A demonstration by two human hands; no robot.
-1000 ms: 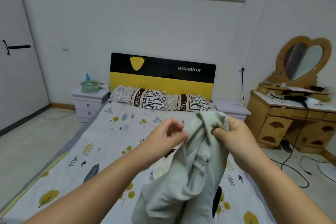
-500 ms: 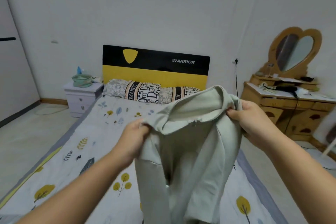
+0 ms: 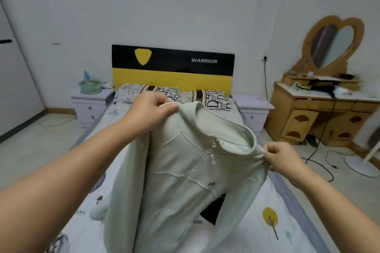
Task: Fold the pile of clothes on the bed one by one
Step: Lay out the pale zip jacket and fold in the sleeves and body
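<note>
A pale green zip jacket (image 3: 185, 170) hangs in the middle of the frame, held up above the bed (image 3: 273, 211), its front toward the camera and the zip closed up to the collar; the left hand (image 3: 148, 112), left of centre and higher in the frame, is clamped on the jacket's upper left shoulder edge, fingers curled over the cloth with the thumb pressing on top; the right hand (image 3: 281, 158), lower and at centre right, pinches the opposite shoulder just beside the collar, fingers curled tight on the fabric; the jacket stretches on a slant between the two hands and drapes down to the lower edge of the frame, one sleeve trailing at lower left; a black item (image 3: 213, 209) shows on the sheet just right of the jacket's lower part, partly hidden by it; two pillows (image 3: 213, 98) lie against the black and yellow headboard (image 3: 172, 68) at upper centre; a wooden dresser (image 3: 320, 113) with a heart-shaped mirror (image 3: 333, 43) stands at upper right.
</note>
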